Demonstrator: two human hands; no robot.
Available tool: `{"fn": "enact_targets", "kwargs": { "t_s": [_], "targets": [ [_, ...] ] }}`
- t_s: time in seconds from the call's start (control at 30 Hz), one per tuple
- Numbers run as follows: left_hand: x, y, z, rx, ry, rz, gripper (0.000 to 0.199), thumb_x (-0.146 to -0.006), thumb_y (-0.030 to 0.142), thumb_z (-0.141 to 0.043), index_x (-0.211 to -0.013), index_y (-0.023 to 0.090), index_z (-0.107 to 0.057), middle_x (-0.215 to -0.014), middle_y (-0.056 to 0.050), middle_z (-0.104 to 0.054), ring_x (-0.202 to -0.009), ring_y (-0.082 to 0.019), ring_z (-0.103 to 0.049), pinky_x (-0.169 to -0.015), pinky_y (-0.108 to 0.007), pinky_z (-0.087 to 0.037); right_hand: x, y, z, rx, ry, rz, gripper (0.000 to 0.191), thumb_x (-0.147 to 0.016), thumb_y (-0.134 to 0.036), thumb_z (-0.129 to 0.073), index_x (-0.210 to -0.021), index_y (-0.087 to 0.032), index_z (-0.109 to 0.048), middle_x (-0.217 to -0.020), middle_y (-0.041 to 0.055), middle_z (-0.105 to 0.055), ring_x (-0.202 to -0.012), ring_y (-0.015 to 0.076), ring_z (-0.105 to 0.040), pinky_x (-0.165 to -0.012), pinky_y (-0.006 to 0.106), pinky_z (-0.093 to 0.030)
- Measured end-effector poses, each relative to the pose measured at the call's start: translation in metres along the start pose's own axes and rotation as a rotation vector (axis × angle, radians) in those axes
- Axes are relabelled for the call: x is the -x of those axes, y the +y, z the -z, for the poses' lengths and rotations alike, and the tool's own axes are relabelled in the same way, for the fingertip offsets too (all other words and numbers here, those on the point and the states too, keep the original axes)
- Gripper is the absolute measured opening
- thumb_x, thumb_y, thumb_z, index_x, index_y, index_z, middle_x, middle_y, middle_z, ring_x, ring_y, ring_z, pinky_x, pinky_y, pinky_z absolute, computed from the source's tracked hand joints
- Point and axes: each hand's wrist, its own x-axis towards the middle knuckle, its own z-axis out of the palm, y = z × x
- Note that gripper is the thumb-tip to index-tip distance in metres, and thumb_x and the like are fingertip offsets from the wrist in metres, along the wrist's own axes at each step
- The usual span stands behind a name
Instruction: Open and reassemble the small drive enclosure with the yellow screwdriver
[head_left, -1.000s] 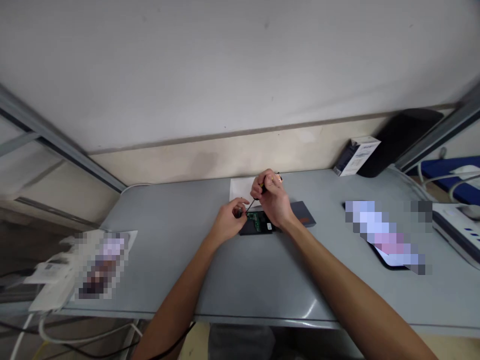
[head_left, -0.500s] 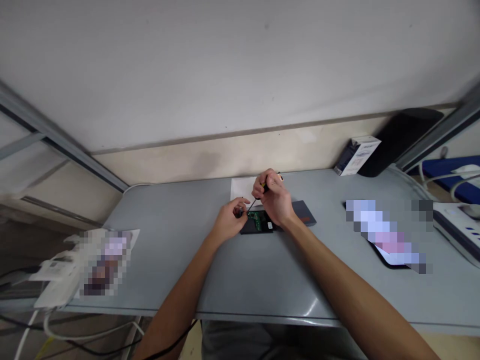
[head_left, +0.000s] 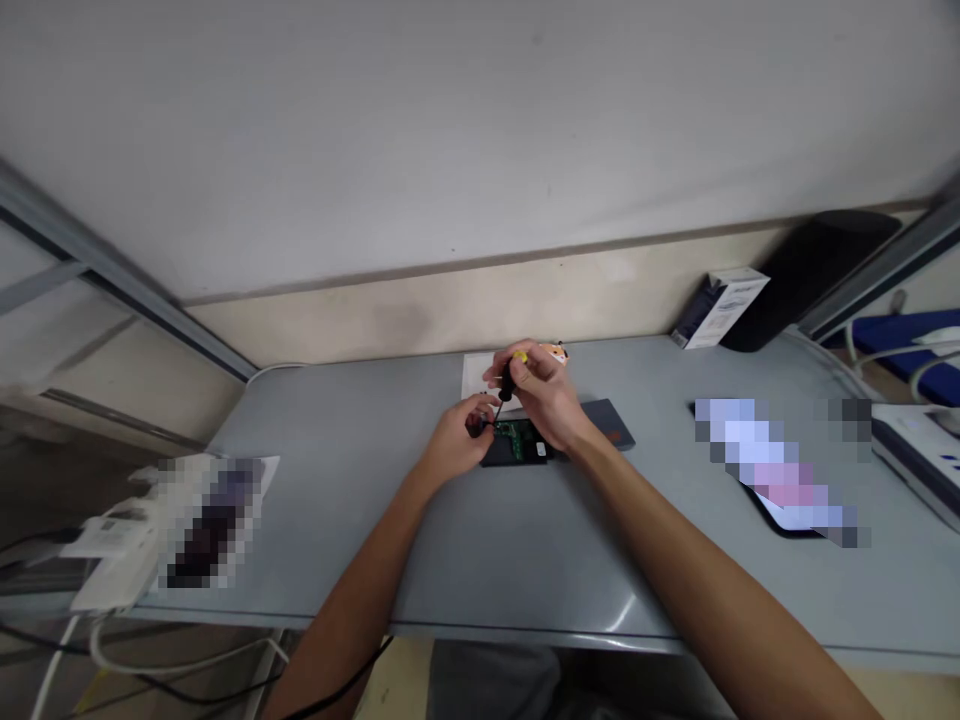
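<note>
My right hand [head_left: 544,392] is closed round a screwdriver [head_left: 506,382] with a black and yellow handle. The screwdriver's thin shaft slants down to the left edge of a green circuit board [head_left: 516,440]. This board sits in an open black case [head_left: 499,457] on the grey table. At the case's upper left corner is my left hand [head_left: 459,438], its fingers curled around something small and dark that I cannot make out, close to the screwdriver tip. A dark grey flat cover [head_left: 609,423] lies to the right, partly behind my right wrist.
White paper [head_left: 476,372] lies behind the hands. On the right are a blurred phone [head_left: 776,470], a small box [head_left: 720,308], a black cylinder [head_left: 806,280] and a white device [head_left: 919,455]. A power strip [head_left: 112,570] with cables stands at the left edge.
My right hand has turned and shifted slightly left, so the screwdriver stands more upright and its yellow-ended handle shows. My left hand has stayed nearly still.
</note>
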Motion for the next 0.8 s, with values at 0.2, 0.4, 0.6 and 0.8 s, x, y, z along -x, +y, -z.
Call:
{"fn": "enact_targets", "kwargs": {
  "t_s": [0.2,0.4,0.6,0.8],
  "targets": [
    [0.001,0.001,-0.001,0.009,0.018,0.004,0.038,-0.080,0.005,-0.057,-0.111,0.020,-0.072,-0.086,0.000,-0.069,-0.077,-0.014,-0.064,-0.077,-0.024,-0.051,-0.002,0.009,0.000,0.087,0.029,0.076,0.046,-0.085,-0.062,-0.078,-0.090,-0.028,-0.047,-0.060,-0.0094,-0.048,-0.054,0.0120,-0.046,-0.056,0.027,-0.041],
    [0.000,-0.003,-0.002,-0.023,0.029,0.006,0.035,-0.079,0.007,-0.058,-0.108,0.020,-0.072,-0.084,0.000,-0.069,-0.074,-0.013,-0.061,-0.074,-0.024,-0.050,-0.002,0.005,-0.004,0.043,-0.049,0.062,0.045,-0.090,-0.069,-0.066,-0.092,-0.025,-0.061,-0.072,-0.0028,-0.054,-0.065,0.0141,-0.051,-0.059,0.030,-0.043],
    [0.002,-0.003,-0.002,-0.018,0.022,-0.017,0.036,-0.080,0.006,-0.057,-0.111,0.019,-0.071,-0.086,0.000,-0.070,-0.074,-0.013,-0.061,-0.076,-0.024,-0.050,-0.004,0.007,-0.005,0.110,0.047,0.057,0.053,-0.080,-0.070,-0.077,-0.080,-0.025,-0.050,-0.066,-0.0061,-0.056,-0.056,0.0104,-0.050,-0.055,0.027,-0.042],
    [0.003,-0.004,-0.002,-0.028,0.031,-0.028,0.035,-0.081,0.006,-0.058,-0.112,0.019,-0.071,-0.086,0.000,-0.070,-0.072,-0.012,-0.061,-0.075,-0.024,-0.049,-0.007,0.010,-0.009,-0.001,0.026,0.046,0.053,-0.086,-0.078,-0.063,-0.092,-0.026,-0.056,-0.059,-0.0086,-0.043,-0.052,0.0109,-0.039,-0.051,0.026,-0.035]
  ]
}}
